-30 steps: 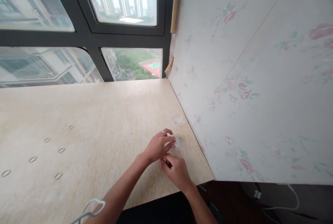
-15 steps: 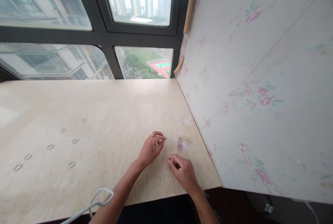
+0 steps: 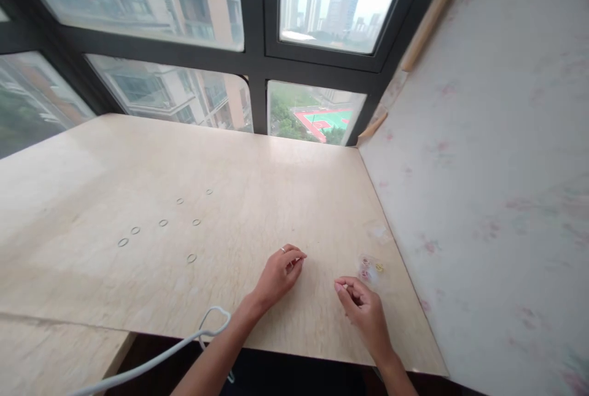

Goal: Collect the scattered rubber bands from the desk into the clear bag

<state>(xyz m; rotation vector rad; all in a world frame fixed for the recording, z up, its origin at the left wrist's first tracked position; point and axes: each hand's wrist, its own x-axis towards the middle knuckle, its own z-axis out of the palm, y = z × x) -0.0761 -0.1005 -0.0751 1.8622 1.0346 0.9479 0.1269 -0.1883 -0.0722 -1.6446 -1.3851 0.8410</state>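
Observation:
My left hand (image 3: 281,276), with a ring on one finger, rests low over the stone-patterned sill. Its thumb and fingers meet in a pinch, and whatever lies between them is too small to make out. To its right, my right hand (image 3: 363,305) also pinches with thumb and forefinger; I cannot make out what the tips hold. Just beyond the right hand is a small clear box (image 3: 372,273) with pinkish-red and yellow loops inside. Several thin greenish-grey rings (image 3: 191,258) lie scattered on the sill, left of my left hand.
A clear plastic piece (image 3: 379,234) lies behind the box, close to the papered wall (image 3: 488,212). A white cable (image 3: 170,352) loops over the sill's front edge by my left forearm. Dark-framed windows (image 3: 257,101) border the back of the sill (image 3: 257,187).
The view has turned left, so everything sits farther right or shows more of the left side. My hands have moved apart, with both still pinched.

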